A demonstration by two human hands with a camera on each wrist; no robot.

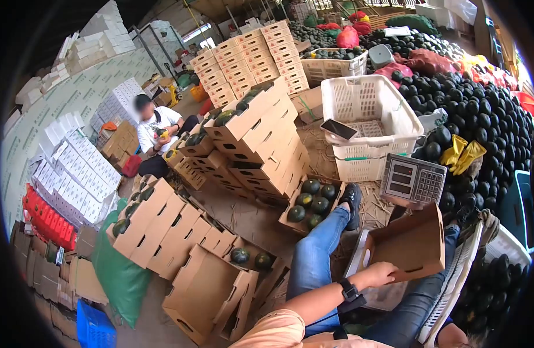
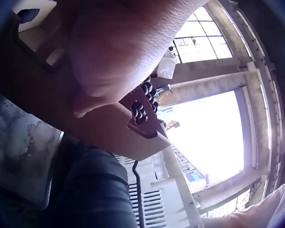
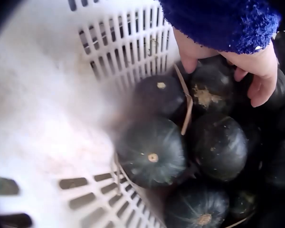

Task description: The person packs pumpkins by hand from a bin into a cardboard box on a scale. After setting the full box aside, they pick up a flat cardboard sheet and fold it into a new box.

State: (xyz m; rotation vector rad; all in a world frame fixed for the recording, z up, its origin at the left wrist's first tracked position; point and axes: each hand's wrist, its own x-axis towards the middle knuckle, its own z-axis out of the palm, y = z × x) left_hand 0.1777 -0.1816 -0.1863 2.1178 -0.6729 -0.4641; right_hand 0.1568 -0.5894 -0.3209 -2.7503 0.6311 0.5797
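My left hand [image 1: 378, 274], with a black watch at its wrist, grips the near edge of an open cardboard box [image 1: 415, 243]. The box stands tilted over a white-edged platform by the scale [image 1: 411, 181]. In the left wrist view the hand fills the upper part, and the box's wall with a cut-out handle [image 2: 145, 130] shows below. My right hand [image 3: 259, 71], under fuzzy blue cloth [image 3: 223, 21], reaches down into a white slatted crate [image 3: 133, 47]. Its thumb and fingers lie on either side of a dark green squash [image 3: 211, 88] with a tan scar. More squashes [image 3: 154, 152] lie around it.
A box of squashes [image 1: 313, 203] sits by my foot. Stacked boxes [image 1: 267, 139] rise ahead, with empty cardboard boxes [image 1: 206, 293] at left. A white crate [image 1: 371, 104] with a phone [image 1: 339, 129] stands before a large squash heap [image 1: 482, 110]. Another person [image 1: 157, 130] sits further back.
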